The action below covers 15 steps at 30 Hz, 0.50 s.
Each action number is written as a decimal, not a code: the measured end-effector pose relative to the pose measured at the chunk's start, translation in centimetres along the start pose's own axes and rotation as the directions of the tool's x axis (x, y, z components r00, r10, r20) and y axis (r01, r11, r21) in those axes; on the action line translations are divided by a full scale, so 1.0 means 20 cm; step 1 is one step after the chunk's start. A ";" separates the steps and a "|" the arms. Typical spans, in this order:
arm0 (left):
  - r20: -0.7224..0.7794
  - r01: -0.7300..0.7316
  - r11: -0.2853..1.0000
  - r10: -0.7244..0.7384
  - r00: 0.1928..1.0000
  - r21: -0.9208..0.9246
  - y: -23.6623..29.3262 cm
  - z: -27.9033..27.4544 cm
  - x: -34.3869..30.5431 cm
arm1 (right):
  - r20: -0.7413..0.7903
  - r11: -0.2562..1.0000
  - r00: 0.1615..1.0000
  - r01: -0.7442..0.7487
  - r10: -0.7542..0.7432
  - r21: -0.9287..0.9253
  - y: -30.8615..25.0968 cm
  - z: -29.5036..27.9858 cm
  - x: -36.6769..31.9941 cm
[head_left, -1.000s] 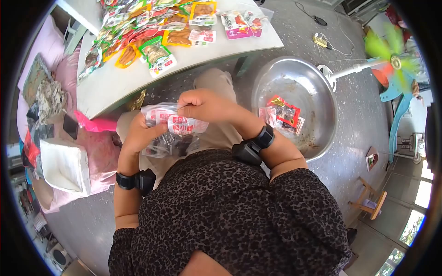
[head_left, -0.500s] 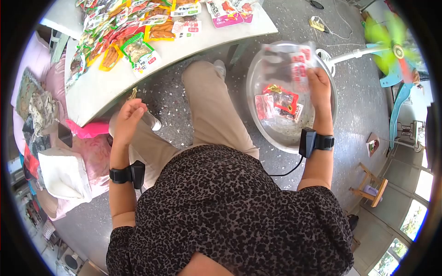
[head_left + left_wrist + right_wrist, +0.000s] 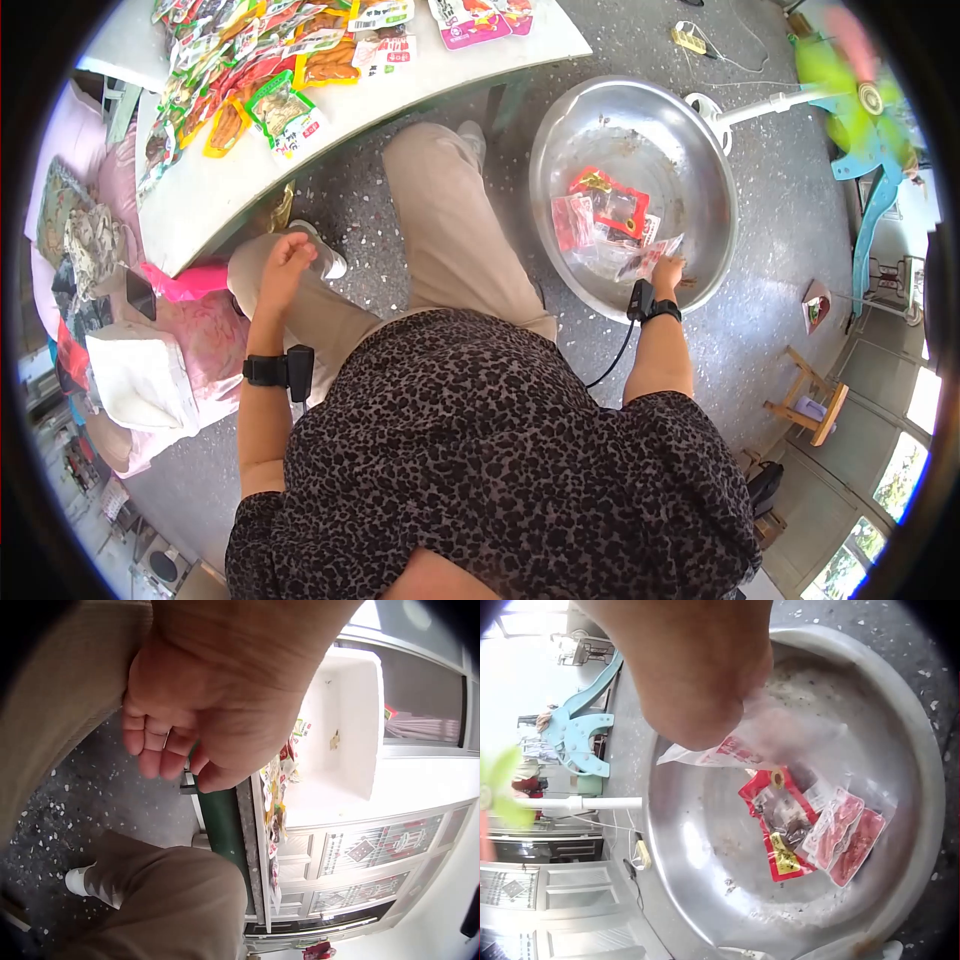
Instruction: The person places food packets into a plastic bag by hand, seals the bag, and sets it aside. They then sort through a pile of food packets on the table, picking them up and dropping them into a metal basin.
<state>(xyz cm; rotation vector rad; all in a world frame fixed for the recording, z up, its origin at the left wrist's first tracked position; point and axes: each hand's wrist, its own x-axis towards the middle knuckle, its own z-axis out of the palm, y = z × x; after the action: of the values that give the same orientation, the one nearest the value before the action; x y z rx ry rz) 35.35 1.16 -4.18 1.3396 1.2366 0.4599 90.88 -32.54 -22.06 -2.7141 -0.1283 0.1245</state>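
Observation:
My right hand (image 3: 668, 270) is down at the near side of a big steel bowl (image 3: 545, 140) on the floor. It grips a clear snack bag with red print (image 3: 645, 258), which lies against the bowl's inner wall. In the right wrist view the clear bag (image 3: 780, 735) trails out from under my right hand (image 3: 697, 675), above a red packet (image 3: 780, 829) and pink packets (image 3: 847, 836) on the bowl's bottom. My left hand (image 3: 285, 262) rests by my left knee, fingers loosely curled and holding nothing; the left wrist view shows my left hand (image 3: 202, 712) the same way.
A white table (image 3: 230, 190) at the upper left carries several colourful snack packets (image 3: 285, 70). A green-bladed fan (image 3: 860, 95) stands right of the bowl. A small wooden stool (image 3: 805, 405) is at the right. Pink bags and a white box (image 3: 140, 375) lie at the left.
Both hands held the clear bag over my lap. My right hand swung it over the bowl and lowered it inside. My left hand let go and dropped to my knee.

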 end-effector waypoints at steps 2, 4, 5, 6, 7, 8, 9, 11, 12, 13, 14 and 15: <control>-0.002 0.016 1.000 -0.016 1.000 0.023 0.00 0.00 0.00 | 0.017 1.000 1.000 0.001 -0.001 -0.006 -0.03 -0.05 -0.08; 0.000 0.038 0.998 -0.038 0.999 0.049 0.00 0.01 0.01 | 0.077 1.000 0.997 -0.015 0.013 0.020 0.03 -0.03 -0.06; -0.004 0.040 0.998 -0.040 0.999 0.054 0.00 0.01 0.01 | 0.096 0.999 0.995 -0.031 0.028 0.029 0.16 0.04 0.01; -0.007 0.042 0.997 -0.042 0.999 0.059 0.00 0.01 0.00 | 0.113 0.998 0.993 -0.047 0.043 0.036 0.19 0.04 0.02; -0.010 0.044 0.997 -0.043 0.999 0.063 0.00 0.01 0.00 | 0.096 0.993 0.991 -0.104 0.098 0.059 0.23 0.04 0.03; -0.005 0.045 0.997 -0.045 0.999 0.060 -0.01 0.01 0.00 | 0.082 0.984 0.985 -0.160 0.153 0.083 0.28 0.02 0.03; -0.001 0.047 0.997 -0.047 0.999 0.058 -0.01 0.00 -0.01 | 0.070 0.971 0.976 -0.215 0.208 0.108 0.29 -0.03 0.01; -0.002 0.053 0.998 -0.053 0.999 0.046 -0.01 -0.01 -0.02 | 0.052 0.933 0.947 -0.321 0.317 0.163 0.27 -0.14 -0.05; -0.004 0.058 0.998 -0.058 0.998 0.033 -0.01 -0.01 -0.02 | 0.043 0.909 0.928 -0.372 0.371 0.190 0.25 -0.18 -0.07; -0.004 0.063 0.998 -0.063 0.998 0.020 -0.01 -0.01 -0.03 | 0.032 0.923 0.938 -0.346 0.345 0.171 0.23 -0.23 -0.08; -0.006 0.061 0.998 -0.061 0.998 0.019 -0.01 -0.01 -0.03 | 0.023 0.936 0.948 -0.318 0.318 0.151 0.19 -0.26 -0.08; -0.008 0.059 0.998 -0.059 0.998 0.018 -0.01 -0.01 -0.04 | 0.014 0.948 0.957 -0.288 0.289 0.133 0.15 -0.28 -0.07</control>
<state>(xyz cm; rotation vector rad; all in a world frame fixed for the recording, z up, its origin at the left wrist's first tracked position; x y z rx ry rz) 34.77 0.59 -3.97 1.3139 1.2859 0.4139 90.29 -37.75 -18.11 -2.5822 0.2720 0.2025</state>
